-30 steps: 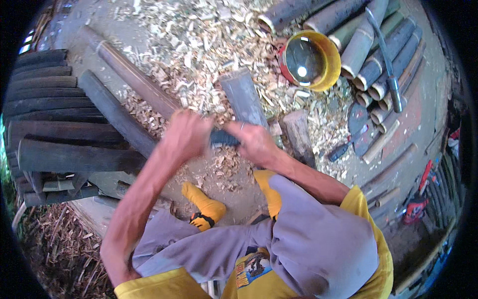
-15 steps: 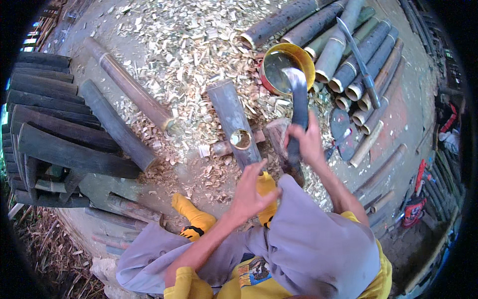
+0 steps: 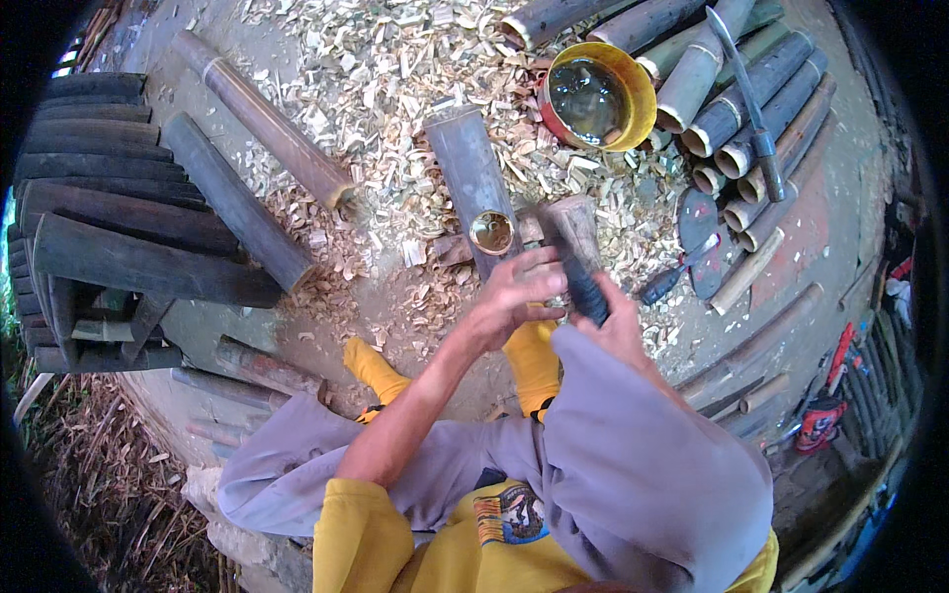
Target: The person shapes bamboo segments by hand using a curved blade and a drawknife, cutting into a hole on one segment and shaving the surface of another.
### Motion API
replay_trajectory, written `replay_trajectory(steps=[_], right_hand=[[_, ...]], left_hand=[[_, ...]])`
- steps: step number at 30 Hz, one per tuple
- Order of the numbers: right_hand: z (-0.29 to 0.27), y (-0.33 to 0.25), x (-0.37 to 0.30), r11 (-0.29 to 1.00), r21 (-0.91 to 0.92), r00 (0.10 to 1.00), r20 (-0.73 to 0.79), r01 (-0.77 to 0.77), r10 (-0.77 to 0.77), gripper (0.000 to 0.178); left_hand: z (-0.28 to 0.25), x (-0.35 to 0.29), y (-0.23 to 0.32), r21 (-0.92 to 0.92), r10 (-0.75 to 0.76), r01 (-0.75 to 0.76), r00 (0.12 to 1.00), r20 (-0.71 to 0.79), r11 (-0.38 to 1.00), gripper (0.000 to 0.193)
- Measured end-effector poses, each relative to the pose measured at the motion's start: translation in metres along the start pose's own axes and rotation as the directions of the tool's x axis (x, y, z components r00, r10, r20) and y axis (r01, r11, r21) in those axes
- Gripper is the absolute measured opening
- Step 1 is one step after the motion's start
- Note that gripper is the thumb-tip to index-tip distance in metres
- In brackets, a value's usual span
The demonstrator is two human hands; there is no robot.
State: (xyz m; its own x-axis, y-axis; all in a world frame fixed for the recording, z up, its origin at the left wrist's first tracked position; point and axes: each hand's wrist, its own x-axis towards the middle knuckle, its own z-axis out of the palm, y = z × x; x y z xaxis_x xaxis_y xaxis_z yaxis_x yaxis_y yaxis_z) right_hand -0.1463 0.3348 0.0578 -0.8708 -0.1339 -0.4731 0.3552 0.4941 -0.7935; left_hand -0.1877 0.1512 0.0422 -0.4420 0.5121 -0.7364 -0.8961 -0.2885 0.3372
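Observation:
My right hand (image 3: 615, 321) is closed around the dark ribbed handle of a knife (image 3: 590, 299); its blade is smeared by motion and points away toward the bamboo. To its left, my left hand (image 3: 519, 301) has its fingers spread, with the fingertips close to the knife. A grey bamboo section (image 3: 458, 158) with a round hole cut in its upper side lies before me, its near end partly hidden behind my left hand. Beneath it runs a short piece of wood (image 3: 453, 249). A short log (image 3: 573, 215) is just right of the bamboo.
Wood chips (image 3: 386, 109) cover the floor. A yellow-and-red bucket (image 3: 645, 99) with dark liquid stands beyond the bamboo. At right, a long knife (image 3: 746, 94) rests on stacked bamboo (image 3: 692, 94). A screwdriver-like tool (image 3: 660, 285) lies nearby. Dark bamboo pieces (image 3: 148, 267) are piled at left.
My right hand has come down and nearer, bringing the knife from beside the bucket to next to the bamboo. The left hand has shifted up and right toward the knife. The view has tilted slightly.

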Motion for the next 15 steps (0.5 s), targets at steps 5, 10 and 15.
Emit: replay_trajectory(steps=[5, 10, 15], right_hand=[[0.012, 0.014, 0.003, 0.957, -0.288, 1.000, -0.018, 0.020, -0.026, 0.050], [-0.035, -0.005, 0.057, 0.742, -0.650, 0.983, 0.171, 0.164, -0.068, 0.047], [-0.064, -0.066, 0.134, 0.322, -0.716, 0.781, 0.606, 0.619, -0.153, 0.037]], left_hand=[[-0.005, 0.045, -0.005, 0.107, -0.107, 0.133, 0.969, -0.222, 0.985, 0.032], [0.000, 0.053, -0.010, -0.200, 0.165, -0.198, 0.971, -0.173, 0.959, 0.023], [0.009, 0.060, -0.011, -0.656, 0.376, -0.414, 0.903, -0.208, 0.631, 0.018]])
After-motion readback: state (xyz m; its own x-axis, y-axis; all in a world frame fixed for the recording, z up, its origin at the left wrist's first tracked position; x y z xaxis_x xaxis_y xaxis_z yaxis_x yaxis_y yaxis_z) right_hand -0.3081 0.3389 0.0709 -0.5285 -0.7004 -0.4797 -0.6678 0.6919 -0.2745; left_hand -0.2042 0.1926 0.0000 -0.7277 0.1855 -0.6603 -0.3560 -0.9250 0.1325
